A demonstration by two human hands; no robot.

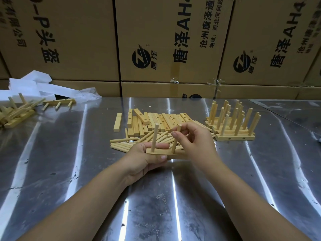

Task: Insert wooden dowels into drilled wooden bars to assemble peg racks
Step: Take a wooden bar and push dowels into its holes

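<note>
My left hand (pixel 144 159) grips a drilled wooden bar (pixel 161 152) from below and behind, just above the metal table. One dowel (pixel 154 138) stands upright in the bar's left hole. My right hand (pixel 194 141) pinches a second dowel (pixel 176 138) whose lower end sits at the bar's middle hole. The bar's right end is hidden behind my right hand. Loose dowels (pixel 125 145) lie in a heap just beyond the bar. Bare drilled bars (pixel 156 120) are piled behind them.
Several finished peg racks (pixel 232 126) stand in a stack at the right. More racks (pixel 17 112) lie at the far left beside white foam pieces (pixel 26 86) and a plastic bag. Cardboard boxes (pixel 156 40) wall off the back of the shiny table (pixel 156 197).
</note>
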